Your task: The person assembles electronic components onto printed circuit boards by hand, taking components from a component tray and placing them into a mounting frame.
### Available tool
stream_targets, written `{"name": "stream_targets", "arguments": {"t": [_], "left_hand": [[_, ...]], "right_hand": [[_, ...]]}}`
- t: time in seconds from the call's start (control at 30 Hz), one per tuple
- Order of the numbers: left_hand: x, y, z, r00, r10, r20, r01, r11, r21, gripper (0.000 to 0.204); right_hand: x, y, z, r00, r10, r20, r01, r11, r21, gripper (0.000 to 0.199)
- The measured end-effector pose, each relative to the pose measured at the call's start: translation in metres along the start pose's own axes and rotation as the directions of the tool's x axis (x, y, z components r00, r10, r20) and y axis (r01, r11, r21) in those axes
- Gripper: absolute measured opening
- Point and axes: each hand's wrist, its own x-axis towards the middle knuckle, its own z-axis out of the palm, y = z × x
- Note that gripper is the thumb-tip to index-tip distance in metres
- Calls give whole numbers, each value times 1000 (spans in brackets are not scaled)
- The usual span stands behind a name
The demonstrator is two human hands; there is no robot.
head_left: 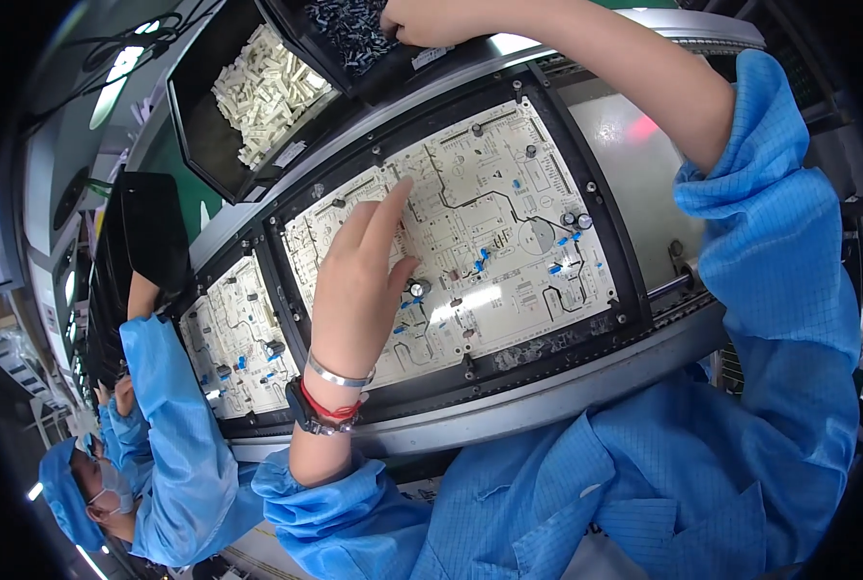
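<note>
Nearest the camera, the wearer's blue sleeves (702, 464) are seen at the lower edge. On the left wrist a silver bangle (339, 373), a red band and a dark watch (308, 411) are worn.

The left hand (359, 280) is laid over the circuit board (509, 232), fingers extended and held loosely together, the fingertips resting on or just above the board's upper left area. Nothing is seen to be pinched by it. A small silver-topped cylindrical component (417, 288) is located just beside the thumb.

The circuit board is a pale panel with dark traces and small blue components. It is seated in a black carrier frame (634, 280) on the grey conveyor rail (547, 396), in the middle of the view. A second board (233, 333) in its own frame is positioned immediately to the left.

Farther off, the right hand (427, 21) is extended to the black bin of small dark parts (349, 34) at the top edge. The fingers are curled down into the parts; whether anything is gripped cannot be told. A neighbouring bin of white parts (267, 92) is set to its left.

At the far left, a co-worker (175, 454) in blue clothing is seen at the second board.
</note>
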Motion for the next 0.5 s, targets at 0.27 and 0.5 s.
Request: {"name": "stream_targets", "arguments": {"t": [0.27, 0.5], "left_hand": [[4, -2, -31, 962, 59, 267, -66, 998, 15, 57], [79, -63, -61, 981, 26, -191, 15, 978, 209, 19]], "right_hand": [[-14, -32, 2, 966, -81, -244, -11, 936, -352, 12], [5, 7, 5, 996, -57, 64, 48, 990, 135, 12]]}}
